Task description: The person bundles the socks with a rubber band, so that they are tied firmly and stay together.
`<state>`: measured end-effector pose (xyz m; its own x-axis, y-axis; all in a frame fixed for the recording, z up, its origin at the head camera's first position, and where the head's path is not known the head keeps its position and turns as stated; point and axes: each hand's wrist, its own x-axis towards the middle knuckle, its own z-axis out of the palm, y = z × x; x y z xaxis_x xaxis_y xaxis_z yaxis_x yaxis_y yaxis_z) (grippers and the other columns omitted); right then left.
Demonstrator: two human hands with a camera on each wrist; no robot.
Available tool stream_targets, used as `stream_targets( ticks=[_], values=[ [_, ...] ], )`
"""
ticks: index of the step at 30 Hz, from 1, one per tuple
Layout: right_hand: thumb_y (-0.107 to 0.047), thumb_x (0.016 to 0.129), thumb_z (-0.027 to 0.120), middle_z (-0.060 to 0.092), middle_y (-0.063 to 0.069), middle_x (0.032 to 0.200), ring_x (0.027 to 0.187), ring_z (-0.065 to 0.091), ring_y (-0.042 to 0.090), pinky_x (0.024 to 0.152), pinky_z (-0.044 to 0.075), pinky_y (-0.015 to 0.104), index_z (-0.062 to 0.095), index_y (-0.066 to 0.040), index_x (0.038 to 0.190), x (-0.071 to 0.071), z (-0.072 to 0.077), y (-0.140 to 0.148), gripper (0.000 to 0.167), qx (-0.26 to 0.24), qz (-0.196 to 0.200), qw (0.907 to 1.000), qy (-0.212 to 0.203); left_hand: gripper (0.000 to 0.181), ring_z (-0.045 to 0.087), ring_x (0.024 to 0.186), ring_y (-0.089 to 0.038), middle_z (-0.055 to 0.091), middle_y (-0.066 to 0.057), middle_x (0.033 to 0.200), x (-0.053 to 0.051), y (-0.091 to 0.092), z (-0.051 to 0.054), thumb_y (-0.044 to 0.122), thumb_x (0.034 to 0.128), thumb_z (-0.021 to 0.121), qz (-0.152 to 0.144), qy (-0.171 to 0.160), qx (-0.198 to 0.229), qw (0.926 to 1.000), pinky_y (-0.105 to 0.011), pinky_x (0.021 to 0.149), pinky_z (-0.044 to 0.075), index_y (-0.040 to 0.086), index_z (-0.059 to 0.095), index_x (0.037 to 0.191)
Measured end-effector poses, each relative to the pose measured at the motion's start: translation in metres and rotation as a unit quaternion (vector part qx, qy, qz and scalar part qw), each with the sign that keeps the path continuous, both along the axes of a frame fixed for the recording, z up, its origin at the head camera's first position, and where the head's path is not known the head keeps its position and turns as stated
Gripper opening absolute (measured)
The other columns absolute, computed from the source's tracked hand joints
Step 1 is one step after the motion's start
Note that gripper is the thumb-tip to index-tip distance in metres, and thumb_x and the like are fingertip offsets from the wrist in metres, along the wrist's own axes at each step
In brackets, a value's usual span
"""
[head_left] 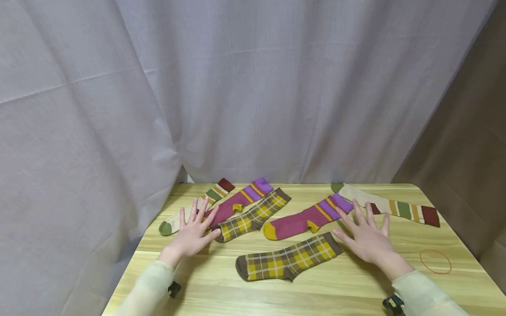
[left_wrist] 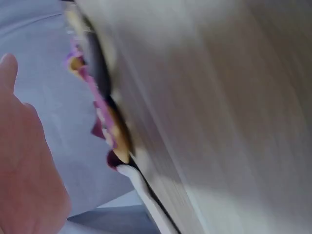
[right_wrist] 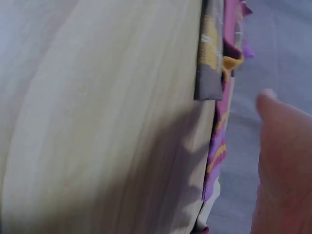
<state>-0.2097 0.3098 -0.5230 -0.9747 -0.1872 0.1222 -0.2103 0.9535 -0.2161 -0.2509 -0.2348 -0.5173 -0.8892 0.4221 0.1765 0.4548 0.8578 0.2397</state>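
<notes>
Both hands are spread with straight fingers and grip nothing. The left hand (head_left: 191,235) is over the left group of socks: a cream striped sock (head_left: 213,193), a magenta and purple sock (head_left: 245,196) and a brown-yellow plaid sock (head_left: 253,216). Around the right hand (head_left: 369,239) lie a second magenta sock (head_left: 296,220), a second cream striped sock (head_left: 359,194) and, nearer the front, a second plaid sock (head_left: 290,259). In the wrist views, the left hand (left_wrist: 29,165) and right hand (right_wrist: 287,165) appear raised above the wood surface.
A thin red loop (head_left: 435,262) lies on the wooden table (head_left: 213,294) at the right. Grey curtains (head_left: 253,87) hang behind and to the left, with a darker cloth (head_left: 466,175) on the right side.
</notes>
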Motion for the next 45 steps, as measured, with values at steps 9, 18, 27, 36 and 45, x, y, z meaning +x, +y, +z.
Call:
stream_targets(
  ticks=[9, 18, 27, 36, 45],
  values=[
    [-0.034, 0.108, 0.066, 0.037, 0.038, 0.160, 0.146, 0.030, 0.065, 0.112, 0.024, 0.082, 0.059, -0.009, 0.153, -0.001, 0.006, -0.007, 0.053, -0.126, 0.060, 0.9898, -0.029, 0.071, 0.005, 0.161, -0.045, 0.003, -0.012, 0.179, 0.017, 0.011, 0.007, 0.044, 0.1112, 0.054, 0.008, -0.075, 0.233, 0.9695, -0.076, 0.122, 0.008, 0.024, 0.023, 0.172],
    [-0.014, 0.103, 0.072, 0.067, 0.025, 0.138, 0.122, 0.065, 0.048, 0.103, 0.049, 0.066, 0.071, -0.004, 0.135, 0.005, -0.002, -0.017, 0.034, -0.274, 0.019, 0.9595, -0.063, 0.039, 0.067, 0.117, -0.026, 0.074, -0.009, 0.126, 0.016, 0.037, 0.012, 0.032, 0.1087, 0.064, -0.008, -0.172, 0.305, 0.9366, -0.052, 0.105, 0.051, 0.005, 0.069, 0.137],
    [-0.015, 0.097, 0.079, 0.069, 0.022, 0.132, 0.112, 0.068, 0.035, 0.096, 0.054, 0.054, 0.074, -0.006, 0.130, 0.006, -0.013, -0.018, 0.034, -0.259, 0.012, 0.9598, -0.107, 0.023, 0.069, 0.089, -0.025, 0.073, -0.002, 0.098, 0.026, 0.044, 0.002, 0.023, 0.1008, 0.075, -0.058, -0.304, 0.288, 0.9062, -0.036, 0.076, 0.057, 0.005, 0.073, 0.115],
    [-0.018, 0.093, 0.084, 0.073, 0.013, 0.116, 0.096, 0.067, 0.021, 0.085, 0.055, 0.042, 0.075, -0.007, 0.128, 0.003, -0.013, -0.017, 0.038, -0.256, 0.019, 0.9606, -0.106, 0.026, 0.064, 0.075, -0.016, 0.071, -0.005, 0.086, 0.024, 0.050, 0.004, 0.016, 0.0922, 0.084, -0.086, -0.352, 0.260, 0.8952, -0.026, 0.067, 0.049, 0.001, 0.071, 0.109],
    [-0.012, 0.091, 0.085, 0.069, 0.003, 0.106, 0.091, 0.062, 0.018, 0.079, 0.052, 0.034, 0.077, -0.011, 0.120, 0.008, -0.017, -0.016, 0.030, -0.267, 0.014, 0.9538, -0.137, 0.023, 0.060, 0.070, -0.011, 0.070, -0.003, 0.081, 0.024, 0.056, -0.004, 0.010, 0.0878, 0.088, -0.098, -0.364, 0.235, 0.8961, -0.027, 0.069, 0.048, 0.006, 0.073, 0.105]
  ],
)
